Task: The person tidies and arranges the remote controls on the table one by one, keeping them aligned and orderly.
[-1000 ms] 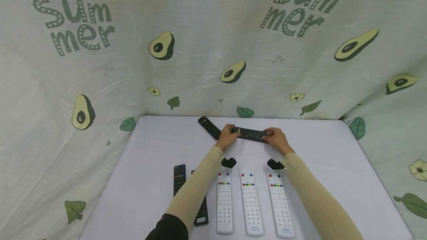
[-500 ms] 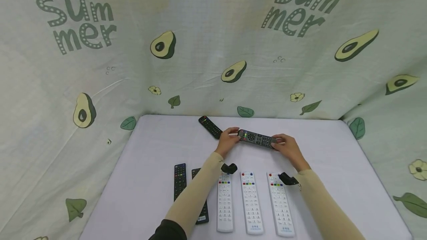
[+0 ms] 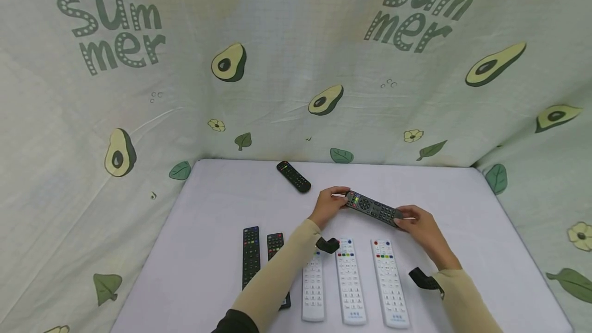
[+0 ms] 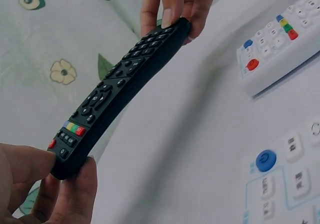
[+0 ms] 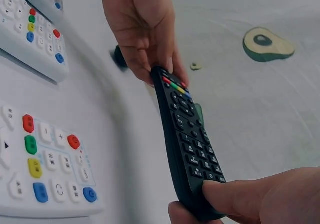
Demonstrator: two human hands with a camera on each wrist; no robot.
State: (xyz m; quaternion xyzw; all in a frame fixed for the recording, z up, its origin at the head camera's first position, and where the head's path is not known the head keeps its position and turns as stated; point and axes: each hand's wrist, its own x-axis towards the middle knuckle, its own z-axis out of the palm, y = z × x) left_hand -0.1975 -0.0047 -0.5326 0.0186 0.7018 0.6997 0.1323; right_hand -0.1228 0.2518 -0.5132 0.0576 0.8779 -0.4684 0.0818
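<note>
A black remote control (image 3: 373, 208) with small coloured buttons is held between both hands, raised off the table, its shadow falling on the cloth. My left hand (image 3: 329, 205) pinches the end with the coloured buttons, thumb on one side and fingers on the other, as the left wrist view shows. At the number-key end, my right hand (image 3: 423, 227) grips with the thumb (image 5: 235, 194) on top and fingers beneath. Another black remote (image 3: 294, 177) lies slanted on the table behind the left hand.
Nearer the person, a row of remotes lies on the white table (image 3: 203, 194): two black remotes (image 3: 251, 256) (image 3: 275, 243), the second partly under the left forearm, and three white remotes (image 3: 313, 292) (image 3: 351, 287) (image 3: 390, 287). A printed curtain (image 3: 277, 40) hangs behind the table.
Both hands have carried the black remote to the right and toward the person. It slants more now, its right end lower in view. The slanted remote at the back has stayed put.
</note>
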